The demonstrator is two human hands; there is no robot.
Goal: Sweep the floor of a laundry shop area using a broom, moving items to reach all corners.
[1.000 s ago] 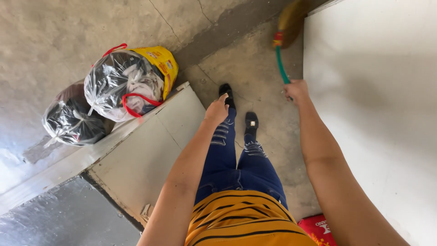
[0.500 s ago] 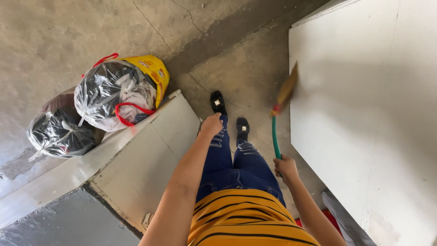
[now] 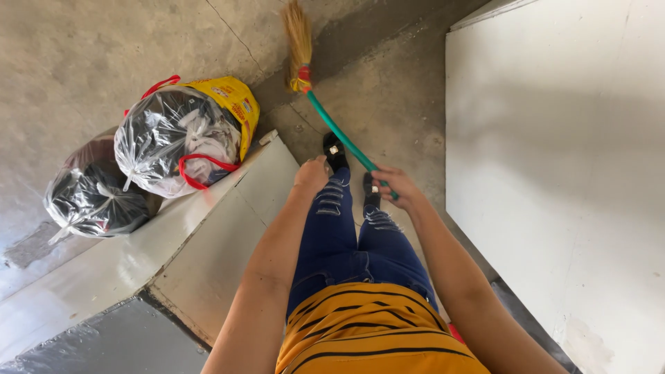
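We see two tied bags (image 3: 149,163) on the floor (image 3: 104,55) at far left, a flat panel (image 3: 561,173) at right, and the broom (image 3: 315,90) reaching far between them.

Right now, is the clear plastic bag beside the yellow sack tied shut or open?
Tied shut: the clear plastic bag is bunched into a knot on its side, dark and white contents sealed inside, leaning on the yellow sack.
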